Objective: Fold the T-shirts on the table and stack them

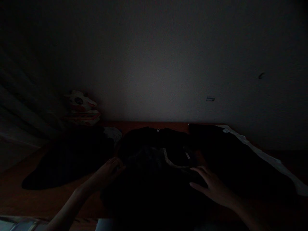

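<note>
The scene is very dark. A black garment (pixel 154 186) lies in front of me, with a pale band along what looks like its neckline and a small white label inside. At its left edge my left hand (pixel 113 168) has curled fingers, closed on the dark cloth; the fingertips are hard to see. My right hand (pixel 211 186) lies on the right side, fingers stretched out and thumb apart, near the pale neckline. Behind and partly under this garment is a black shirt (pixel 144 136) with a small white neck tag.
Dark clothing (pixel 69 160) lies at left beside a crumpled grey cloth (pixel 113 134). More black clothing (pixel 231 160) with a white-edged piece (pixel 269 157) lies at right. A cow-shaped figure (pixel 80 102) stands at the back left of the wooden table (pixel 14 192), against the wall.
</note>
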`<action>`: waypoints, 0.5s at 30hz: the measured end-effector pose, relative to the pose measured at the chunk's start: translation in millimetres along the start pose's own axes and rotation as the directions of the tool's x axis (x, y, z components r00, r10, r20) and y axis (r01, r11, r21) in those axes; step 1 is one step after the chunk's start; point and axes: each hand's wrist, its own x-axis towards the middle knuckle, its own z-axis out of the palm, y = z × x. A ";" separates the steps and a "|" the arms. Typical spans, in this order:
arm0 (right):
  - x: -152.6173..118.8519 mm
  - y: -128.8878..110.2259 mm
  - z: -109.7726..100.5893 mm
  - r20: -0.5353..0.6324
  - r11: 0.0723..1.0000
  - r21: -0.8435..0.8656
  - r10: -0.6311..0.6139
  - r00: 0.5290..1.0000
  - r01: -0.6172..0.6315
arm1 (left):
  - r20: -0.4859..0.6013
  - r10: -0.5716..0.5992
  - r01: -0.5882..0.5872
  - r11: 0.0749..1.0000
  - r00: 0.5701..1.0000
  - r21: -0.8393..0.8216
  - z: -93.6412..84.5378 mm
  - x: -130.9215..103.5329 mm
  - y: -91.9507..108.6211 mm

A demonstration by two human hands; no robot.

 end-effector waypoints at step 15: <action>58.7 7.7 16.1 -0.188 0.893 -0.444 -0.012 0.982 -0.074 | -0.159 -0.248 0.292 0.869 0.956 0.400 36.5 79.5 18.8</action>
